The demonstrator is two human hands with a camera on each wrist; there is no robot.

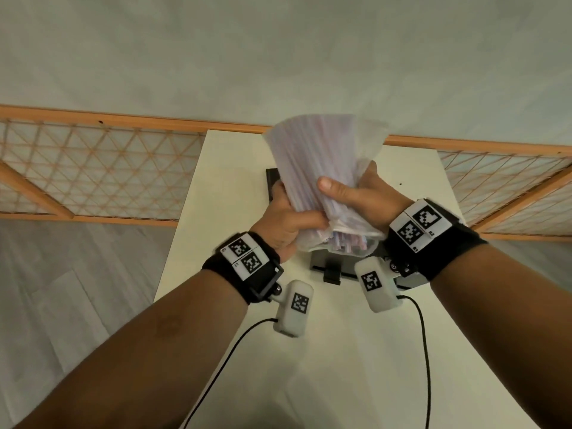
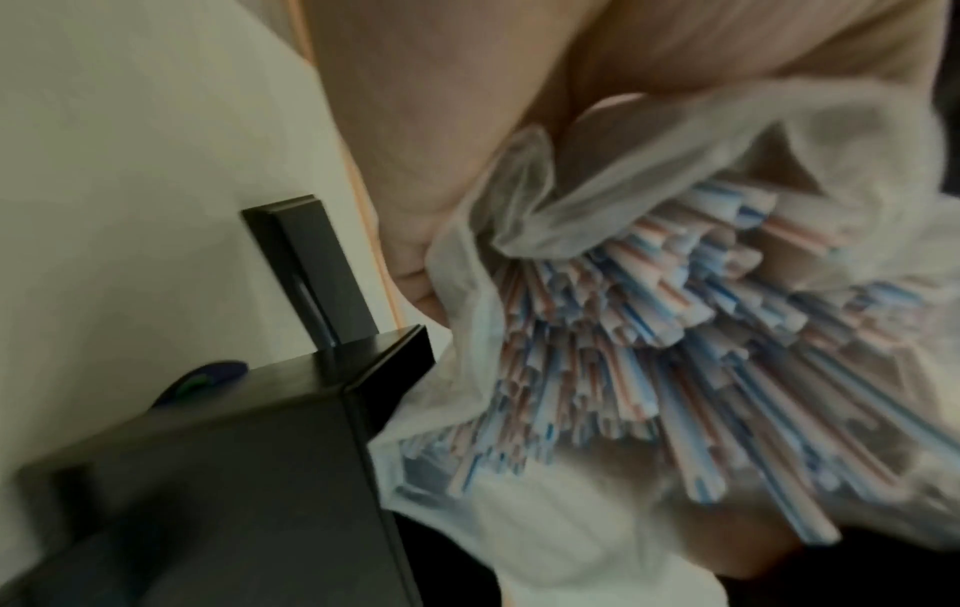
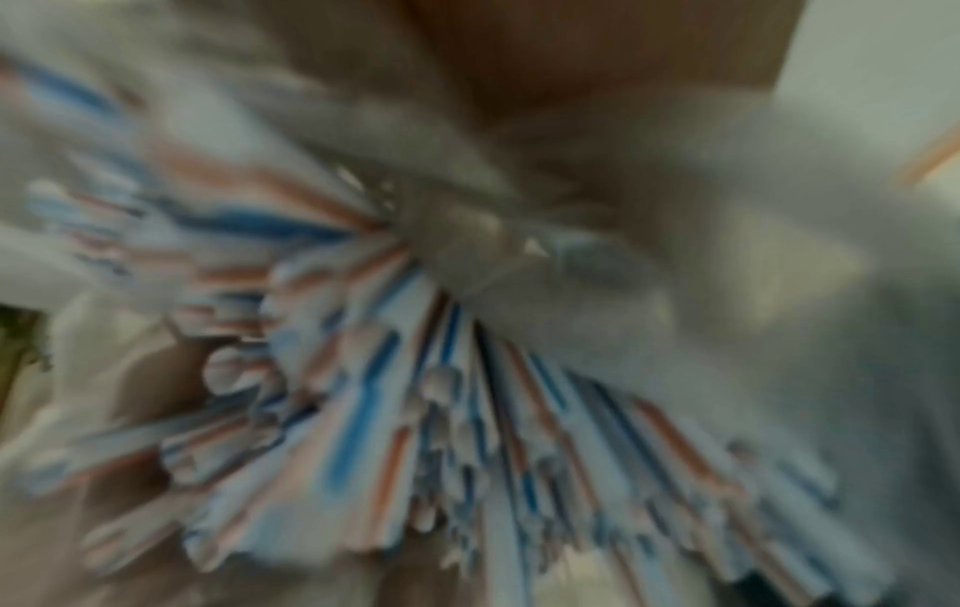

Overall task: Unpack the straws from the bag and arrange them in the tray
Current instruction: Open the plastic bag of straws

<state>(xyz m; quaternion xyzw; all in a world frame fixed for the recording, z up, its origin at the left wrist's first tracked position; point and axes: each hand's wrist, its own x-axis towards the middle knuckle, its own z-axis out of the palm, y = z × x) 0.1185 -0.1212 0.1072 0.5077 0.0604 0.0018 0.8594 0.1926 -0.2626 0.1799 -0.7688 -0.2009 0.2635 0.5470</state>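
A translucent plastic bag (image 1: 325, 156) full of red, white and blue striped straws (image 2: 649, 349) is held up over the table, its open end toward me with straw ends poking out (image 1: 343, 241). My left hand (image 1: 288, 218) grips the bag's lower left side, thumb across it. My right hand (image 1: 356, 190) grips its right side, thumb on top. Below the bag sits the black tray (image 1: 328, 258), mostly hidden; its corner (image 2: 364, 378) shows in the left wrist view. The right wrist view is a blur of straw ends (image 3: 442, 410).
The white table (image 1: 309, 351) runs toward a wooden lattice rail (image 1: 102, 171) at its far end. Two black cables (image 1: 425, 351) trail across the near table. A small dark blue-green thing (image 2: 207, 375) lies beside the tray.
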